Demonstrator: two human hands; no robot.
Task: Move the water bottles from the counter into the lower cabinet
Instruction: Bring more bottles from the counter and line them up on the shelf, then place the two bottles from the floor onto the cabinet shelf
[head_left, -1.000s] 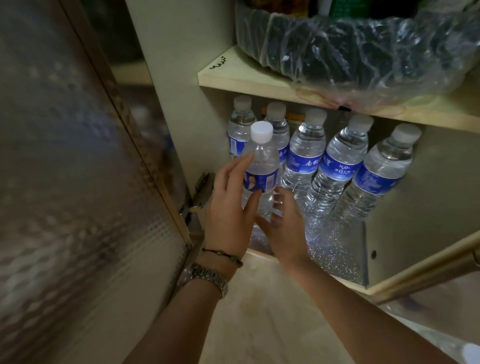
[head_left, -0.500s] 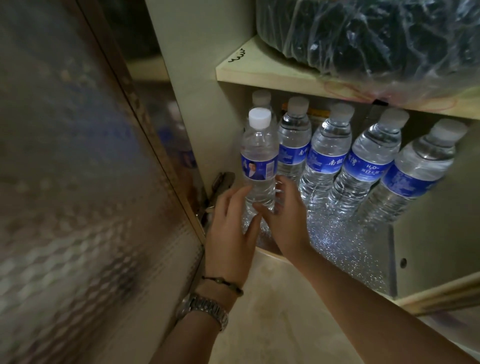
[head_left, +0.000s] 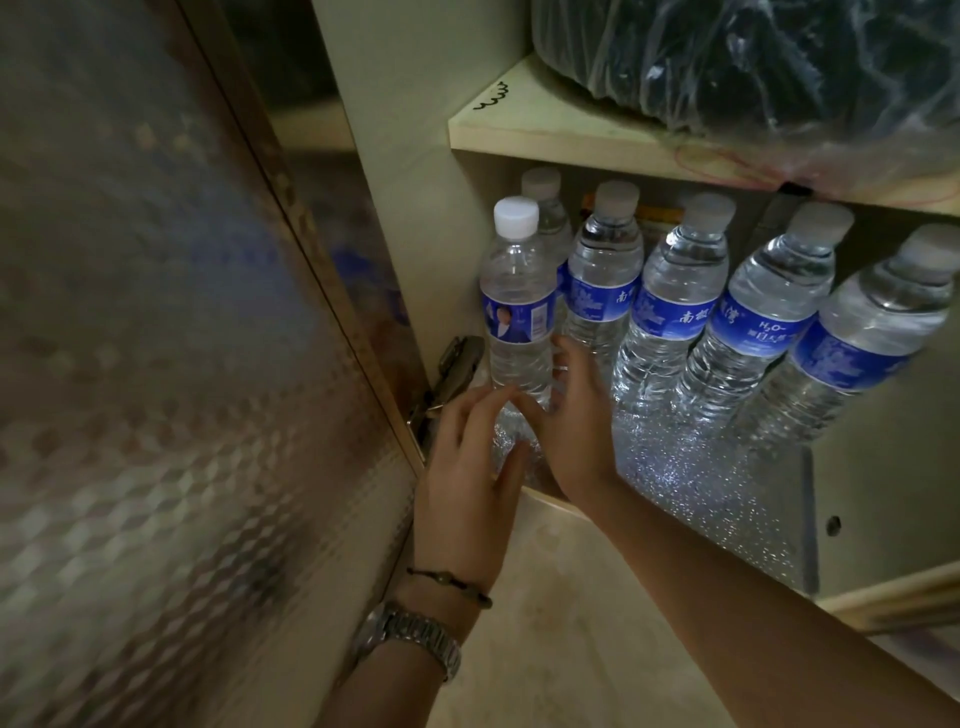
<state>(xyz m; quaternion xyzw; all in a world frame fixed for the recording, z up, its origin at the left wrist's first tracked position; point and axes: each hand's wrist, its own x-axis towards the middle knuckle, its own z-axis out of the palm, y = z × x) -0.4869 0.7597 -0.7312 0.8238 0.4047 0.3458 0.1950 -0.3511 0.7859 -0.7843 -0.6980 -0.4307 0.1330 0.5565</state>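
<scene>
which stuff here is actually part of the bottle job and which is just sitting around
Part of the job:
- front water bottle, white cap, standing at the cabinet's left wall
- five more bottles in a row behind and to its right
- lower cabinet floor, with its glittery liner
- left hand and right hand, both open near the front bottle's base

Just there:
- plastic-wrapped dark bundle on the upper shelf
- open door
- hinge

Six water bottles (head_left: 675, 306) under the shelf (head_left: 545, 132), one bagged bundle (head_left: 753, 57) on that shelf, plus two hands: left hand (head_left: 467, 467), right hand (head_left: 576, 421).
</scene>
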